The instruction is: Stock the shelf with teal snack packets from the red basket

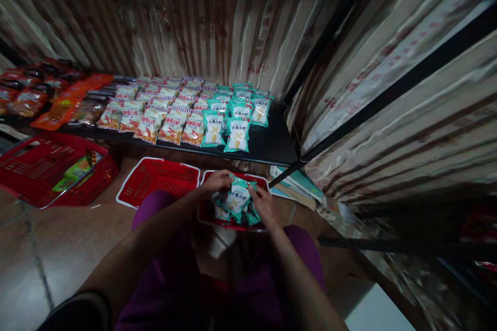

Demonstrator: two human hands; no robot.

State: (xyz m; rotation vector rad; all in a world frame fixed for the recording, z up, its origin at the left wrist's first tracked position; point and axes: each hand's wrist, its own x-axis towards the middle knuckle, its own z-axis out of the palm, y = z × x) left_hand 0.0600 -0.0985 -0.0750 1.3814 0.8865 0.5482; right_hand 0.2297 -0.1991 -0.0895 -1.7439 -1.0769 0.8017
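Between both hands is a teal-and-white snack bag point(238, 197), its printed front facing up. My left hand point(218, 181) pinches its upper left corner, and my right hand point(264, 204) grips its right edge. Directly below it is a red basket point(205, 215) with more teal snack bags point(222, 212) inside, partly hidden by the held one. Ahead, similar teal snack bags point(237, 134) stand in rows at the right part of a black shelf point(272, 142).
Left along the shelf are red-and-white snack bags point(174, 125), then orange packets point(70, 101). Beside my basket sits another red basket point(155, 181); farther left, a red basket point(97, 181) holds green packets point(75, 171). A black metal post point(330, 139) slants at right, near books point(297, 182).
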